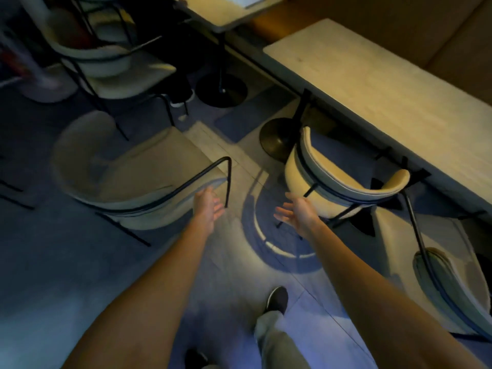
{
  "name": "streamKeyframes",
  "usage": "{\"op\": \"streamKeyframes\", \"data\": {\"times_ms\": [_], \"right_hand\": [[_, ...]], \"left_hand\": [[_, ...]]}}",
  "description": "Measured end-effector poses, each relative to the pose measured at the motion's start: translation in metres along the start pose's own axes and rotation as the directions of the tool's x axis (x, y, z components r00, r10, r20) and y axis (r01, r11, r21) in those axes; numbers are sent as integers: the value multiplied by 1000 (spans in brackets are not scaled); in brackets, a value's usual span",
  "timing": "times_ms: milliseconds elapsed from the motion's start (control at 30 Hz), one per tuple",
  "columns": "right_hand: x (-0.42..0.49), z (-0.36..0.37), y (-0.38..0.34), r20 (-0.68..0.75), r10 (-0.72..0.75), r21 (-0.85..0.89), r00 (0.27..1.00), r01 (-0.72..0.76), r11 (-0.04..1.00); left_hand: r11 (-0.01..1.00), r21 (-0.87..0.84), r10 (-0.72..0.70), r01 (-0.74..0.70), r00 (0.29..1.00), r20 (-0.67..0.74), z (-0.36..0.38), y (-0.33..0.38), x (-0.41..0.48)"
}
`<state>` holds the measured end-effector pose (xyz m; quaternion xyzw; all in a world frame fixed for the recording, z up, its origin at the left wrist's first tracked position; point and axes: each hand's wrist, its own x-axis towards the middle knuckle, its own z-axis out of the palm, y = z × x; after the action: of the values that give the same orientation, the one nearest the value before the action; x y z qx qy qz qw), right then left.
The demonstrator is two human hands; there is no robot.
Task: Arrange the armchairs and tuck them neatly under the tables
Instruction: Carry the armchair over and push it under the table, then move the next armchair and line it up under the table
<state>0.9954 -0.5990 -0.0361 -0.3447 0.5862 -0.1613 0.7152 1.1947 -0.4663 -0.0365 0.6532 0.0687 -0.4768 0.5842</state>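
A cream armchair (127, 177) with a thin black metal frame stands out in the aisle at left, away from any table. My left hand (209, 207) hovers open just beside its black armrest bar, fingers spread, holding nothing. A second cream armchair (343, 179) is pushed partly under the long pale table (386, 83) at right. My right hand (298, 213) is open, palm up, just left of that chair's backrest and apart from it. A third armchair (452, 286) shows at the lower right edge.
Another armchair (106, 62) stands at the upper left near a small pale table (221, 14). Two round black table bases (221, 89) (277, 139) sit on the floor. A person's shoe (183, 98) shows under the far table. My own feet are on the floor below.
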Motion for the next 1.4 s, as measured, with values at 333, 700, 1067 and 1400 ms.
{"op": "streamKeyframes", "data": {"times_ms": [333,700,1067,1400], "right_hand": [[-53,195,46,67,-8,-204,998,22,979],[5,352,90,57,306,-257,950,-282,924],[30,455,147,56,519,-76,853,-514,854],[58,535,188,-100,465,463,880,-372,805]], "left_hand": [[993,-104,46,-57,994,-104,-176,69,-15],[994,-107,-68,35,946,-318,-320,123,87],[979,119,-110,164,923,-368,-398,141,196],[941,245,-199,235,967,-161,-434,182,278]]}}
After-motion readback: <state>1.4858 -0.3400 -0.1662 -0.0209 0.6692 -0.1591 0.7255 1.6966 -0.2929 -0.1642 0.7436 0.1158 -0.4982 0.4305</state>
